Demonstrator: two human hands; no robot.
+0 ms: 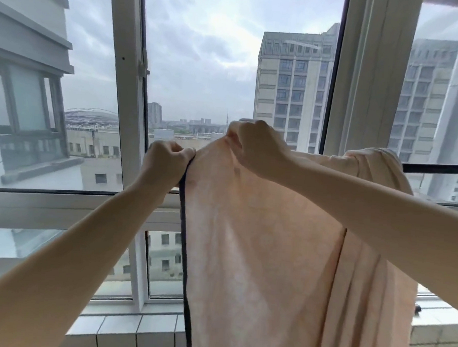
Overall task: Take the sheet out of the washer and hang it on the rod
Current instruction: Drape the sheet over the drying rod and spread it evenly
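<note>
The peach sheet [257, 255] is hanging with its long axis running straight down, draping from the black rod [437, 169] toward the white-tiled sill [132, 331] below the rod. It is looking soft, thin and matte, falling in long vertical pleats beneath the rod, with a narrow dark trim edging its left side. At about rod height, the left hand [167, 161] is holding the trimmed top corner, its grip curled tight. The right hand [256, 145] is pinching bunched cloth slightly higher. Behind the rod, a white window frame [128, 86] is standing.
</note>
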